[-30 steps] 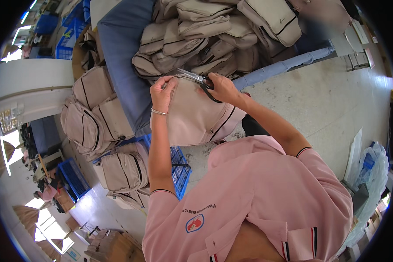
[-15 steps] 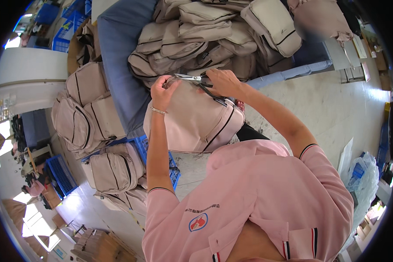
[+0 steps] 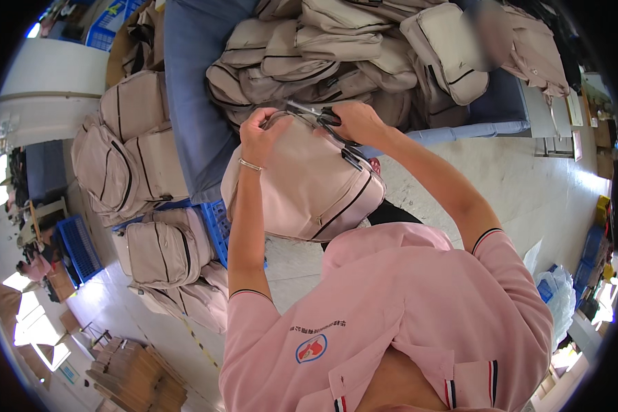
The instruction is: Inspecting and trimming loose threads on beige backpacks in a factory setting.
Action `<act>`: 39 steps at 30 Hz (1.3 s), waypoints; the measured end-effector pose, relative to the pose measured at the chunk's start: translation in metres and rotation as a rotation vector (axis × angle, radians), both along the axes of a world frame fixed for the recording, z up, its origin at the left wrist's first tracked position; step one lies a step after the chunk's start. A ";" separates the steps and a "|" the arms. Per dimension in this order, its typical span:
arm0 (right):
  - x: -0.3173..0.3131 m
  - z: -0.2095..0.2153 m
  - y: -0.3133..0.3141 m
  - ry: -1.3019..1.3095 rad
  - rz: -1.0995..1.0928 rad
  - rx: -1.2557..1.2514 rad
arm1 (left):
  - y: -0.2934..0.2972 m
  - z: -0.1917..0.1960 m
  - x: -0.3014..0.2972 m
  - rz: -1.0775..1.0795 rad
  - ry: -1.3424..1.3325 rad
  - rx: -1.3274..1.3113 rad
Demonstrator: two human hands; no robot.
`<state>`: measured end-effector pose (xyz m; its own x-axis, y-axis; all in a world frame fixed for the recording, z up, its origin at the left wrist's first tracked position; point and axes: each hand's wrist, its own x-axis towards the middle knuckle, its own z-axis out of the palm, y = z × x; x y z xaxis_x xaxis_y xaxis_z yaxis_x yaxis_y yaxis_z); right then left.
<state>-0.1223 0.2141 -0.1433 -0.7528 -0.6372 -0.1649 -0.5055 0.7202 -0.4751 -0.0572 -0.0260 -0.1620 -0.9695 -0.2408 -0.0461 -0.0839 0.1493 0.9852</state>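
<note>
A beige backpack (image 3: 288,185) with black zipper lines lies across my lap. At its far edge my left hand (image 3: 261,141) pinches the fabric near the top, fingers closed. My right hand (image 3: 356,125) grips scissors (image 3: 309,110) by their black handles, the silver blades pointing left toward my left hand and smeared by motion. A dark strap or cord hangs along the backpack's edge below the right hand; its exact kind is hard to make out.
Beyond the backpack, a blue fabric-lined bin (image 3: 198,103) holds a heap of beige backpacks (image 3: 336,41). More backpacks (image 3: 141,144) are stacked at left, some by a blue plastic crate (image 3: 218,223). Cardboard (image 3: 141,378) stands at lower left; a clear plastic bag (image 3: 559,295) sits at right.
The scissors have tilted and now blur with motion, still in my right hand. My left hand stays at the backpack's far edge. The whole view has shifted slightly.
</note>
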 end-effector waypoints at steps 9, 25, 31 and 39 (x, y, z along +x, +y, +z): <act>0.009 -0.028 -0.022 -0.418 -0.275 -0.499 | -0.004 0.016 0.036 0.184 0.278 -0.774; 0.079 -0.012 0.010 -1.058 -0.811 -1.011 | 0.020 0.025 -0.025 -0.227 0.191 -0.617; 0.090 -0.041 0.046 -0.853 -0.766 -0.952 | 0.065 -0.006 -0.036 -0.469 0.123 -0.574; 0.080 -0.030 0.064 -0.272 -0.605 -0.258 | 0.057 -0.018 -0.046 -0.536 0.006 -0.449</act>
